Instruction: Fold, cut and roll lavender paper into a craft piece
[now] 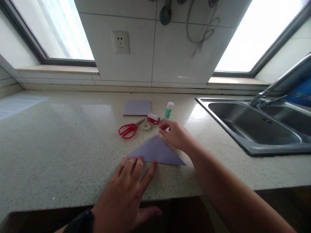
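The speckled stone countertop (60,145) ran the full width of the view, backed by a white tiled wall (145,58) between two bright windows. A stainless steel sink (252,129) was set into the counter on the right, with a faucet (274,87) leaning over its far rim. A wall socket (120,42) sat on the tiles above the work area.

Near the front edge of the counter lay a sheet of purple paper folded into a triangle (157,152), its apex pointing away from the person and its long edge nearest them. The left hand (126,191) rested flat, fingers spread and open, with the fingertips pressing on the triangle's near left corner; a dark band showed at the wrist. The right hand (176,134) hovered at the triangle's right sloping edge just beside the apex, fingers loosely curled and gripping nothing; whether it touched the paper could not be told.

Beyond the triangle lay a flat stack of purple paper (136,107). In front of it were red-handled scissors (130,128), blades closed, and just right of them a small roll of clear tape (146,126). A small red box (153,118) lay behind the tape, and a green glue stick with a white cap (169,110) stood upright just beside the box.
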Motion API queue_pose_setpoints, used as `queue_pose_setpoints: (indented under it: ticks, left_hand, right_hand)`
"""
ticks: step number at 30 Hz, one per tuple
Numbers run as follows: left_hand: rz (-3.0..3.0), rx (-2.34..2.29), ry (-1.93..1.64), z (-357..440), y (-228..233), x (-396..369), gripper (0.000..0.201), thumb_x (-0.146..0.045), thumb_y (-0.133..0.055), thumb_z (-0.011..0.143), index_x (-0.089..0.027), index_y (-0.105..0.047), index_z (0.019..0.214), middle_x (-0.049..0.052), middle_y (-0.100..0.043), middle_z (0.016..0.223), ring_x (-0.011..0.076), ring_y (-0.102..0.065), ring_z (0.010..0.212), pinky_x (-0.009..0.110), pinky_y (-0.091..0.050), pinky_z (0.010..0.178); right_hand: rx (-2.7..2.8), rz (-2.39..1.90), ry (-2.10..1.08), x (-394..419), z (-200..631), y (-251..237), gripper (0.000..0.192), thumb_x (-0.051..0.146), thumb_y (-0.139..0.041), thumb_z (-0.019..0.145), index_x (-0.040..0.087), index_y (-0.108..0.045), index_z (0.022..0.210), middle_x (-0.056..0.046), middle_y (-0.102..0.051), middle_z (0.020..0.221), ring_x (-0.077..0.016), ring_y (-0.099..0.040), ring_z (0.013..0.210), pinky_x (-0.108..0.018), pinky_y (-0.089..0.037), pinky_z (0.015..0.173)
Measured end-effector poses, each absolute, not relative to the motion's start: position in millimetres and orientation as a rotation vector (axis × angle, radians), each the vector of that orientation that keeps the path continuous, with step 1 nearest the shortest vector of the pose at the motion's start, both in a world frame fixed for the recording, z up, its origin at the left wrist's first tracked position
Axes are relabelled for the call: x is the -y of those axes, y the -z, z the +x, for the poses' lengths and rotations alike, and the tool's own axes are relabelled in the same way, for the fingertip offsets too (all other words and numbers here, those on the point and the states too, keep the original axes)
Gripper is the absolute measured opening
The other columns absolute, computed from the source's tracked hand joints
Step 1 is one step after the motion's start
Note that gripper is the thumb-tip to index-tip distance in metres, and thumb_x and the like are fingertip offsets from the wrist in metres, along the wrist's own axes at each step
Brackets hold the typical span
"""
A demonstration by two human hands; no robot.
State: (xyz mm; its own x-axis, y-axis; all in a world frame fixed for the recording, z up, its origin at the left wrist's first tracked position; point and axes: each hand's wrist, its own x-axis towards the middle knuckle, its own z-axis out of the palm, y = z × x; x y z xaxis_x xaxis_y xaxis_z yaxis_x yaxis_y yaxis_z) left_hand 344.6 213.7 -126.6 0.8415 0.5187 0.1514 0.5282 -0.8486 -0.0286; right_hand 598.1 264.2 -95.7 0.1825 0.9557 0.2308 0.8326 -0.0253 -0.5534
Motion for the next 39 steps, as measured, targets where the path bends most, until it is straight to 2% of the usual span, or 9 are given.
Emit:
queue_pose_setpoints:
  ticks: [3, 6, 8, 10, 15, 22, 30, 36, 39]
  left_hand:
    - [-2.957, 0.812, 0.253, 343.5, 127.2, -214.5, 0.099, -0.074, -0.071, 0.071, -0.026, -0.041, 0.153, 0.021, -0.054, 0.142, 0.0448, -0.050, 0.128, 0.065, -0.048, 0.102]
    - [-2.955, 0.795, 0.268, 340.7, 129.9, -214.9, 0.081, -0.055, -0.071, 0.080, -0.023, -0.044, 0.149, 0.019, -0.054, 0.141, 0.0414, -0.050, 0.128, 0.062, -0.047, 0.104]
    - [-2.949, 0.785, 0.238, 338.9, 131.4, -214.9, 0.071, -0.035, -0.065, 0.083, -0.021, -0.044, 0.149, 0.018, -0.054, 0.142, 0.0387, -0.050, 0.128, 0.061, -0.046, 0.106]
    - [-2.960, 0.776, 0.212, 337.9, 131.2, -214.9, 0.073, -0.026, -0.061, 0.080, -0.020, -0.043, 0.150, 0.018, -0.051, 0.145, 0.0389, -0.048, 0.130, 0.062, -0.044, 0.107]
    - [-2.996, 0.833, 0.174, 339.0, 125.6, -214.2, 0.084, -0.028, -0.066, 0.072, -0.020, -0.041, 0.152, 0.020, -0.049, 0.147, 0.0425, -0.048, 0.131, 0.065, -0.041, 0.108]
    - [-2.951, 0.818, 0.325, 328.1, 128.4, -217.2, 0.085, -0.063, -0.065, 0.081, -0.015, -0.045, 0.149, 0.021, -0.055, 0.143, 0.0403, -0.053, 0.127, 0.057, -0.049, 0.104]
    - [-2.791, 0.943, 0.306, 311.4, 128.5, -220.1, 0.081, -0.068, -0.058, 0.086, -0.005, -0.057, 0.137, 0.028, -0.062, 0.132, 0.0401, -0.062, 0.116, 0.056, -0.054, 0.095]
    - [-2.736, 1.038, 0.194, 307.4, 119.7, -220.4, 0.083, -0.075, -0.058, 0.080, -0.006, -0.066, 0.125, 0.027, -0.066, 0.123, 0.0412, -0.063, 0.113, 0.057, -0.052, 0.097]
    - [-2.690, 0.958, 0.305, 310.5, 120.4, -221.0, 0.092, -0.077, -0.060, 0.078, -0.002, -0.061, 0.131, 0.030, -0.060, 0.133, 0.0438, -0.056, 0.124, 0.058, -0.047, 0.104]
  right_hand:
    - [1.815, -1.801, 0.002, -220.1, 570.1, 78.9, 0.027, 0.024, -0.057, 0.093, 0.015, -0.071, 0.114, -0.012, -0.072, 0.119, -0.0262, -0.063, 0.113, -0.041, -0.049, 0.101]
    - [2.061, -1.704, 0.029, -168.0, 531.2, 88.8, 0.049, 0.039, -0.051, 0.098, 0.013, -0.058, 0.140, -0.013, -0.057, 0.146, -0.0276, -0.053, 0.134, -0.043, -0.044, 0.112]
    - [2.170, -1.646, 0.014, -143.6, 512.3, 108.3, 0.073, 0.057, -0.053, 0.094, 0.009, -0.047, 0.149, -0.016, -0.046, 0.154, -0.0314, -0.046, 0.142, -0.045, -0.045, 0.113]
    - [2.166, -1.709, 0.014, -131.0, 503.9, 127.6, 0.084, 0.060, -0.053, 0.092, 0.006, -0.038, 0.154, -0.018, -0.036, 0.159, -0.0337, -0.037, 0.147, -0.048, -0.040, 0.117]
    - [2.113, -1.824, 0.076, -122.7, 511.3, 143.5, 0.079, 0.053, -0.052, 0.093, 0.006, -0.037, 0.155, -0.018, -0.033, 0.159, -0.0331, -0.035, 0.147, -0.048, -0.040, 0.119]
    - [2.083, -1.886, 0.196, -103.8, 532.1, 138.0, 0.065, 0.041, -0.054, 0.095, 0.011, -0.046, 0.151, -0.011, -0.041, 0.157, -0.0294, -0.044, 0.143, -0.047, -0.043, 0.117]
    - [2.107, -1.958, 0.287, -96.9, 542.4, 130.4, 0.060, 0.034, -0.053, 0.093, 0.007, -0.052, 0.146, -0.015, -0.048, 0.151, -0.0313, -0.051, 0.137, -0.050, -0.049, 0.112]
    - [2.030, -1.955, 0.291, -92.9, 546.9, 131.0, 0.058, 0.034, -0.056, 0.090, 0.009, -0.055, 0.143, -0.016, -0.055, 0.146, -0.0323, -0.055, 0.134, -0.052, -0.049, 0.112]
    - [2.014, -1.949, 0.298, -94.4, 546.5, 129.7, 0.058, 0.035, -0.058, 0.089, 0.011, -0.056, 0.142, -0.016, -0.057, 0.144, -0.0325, -0.056, 0.133, -0.053, -0.046, 0.114]
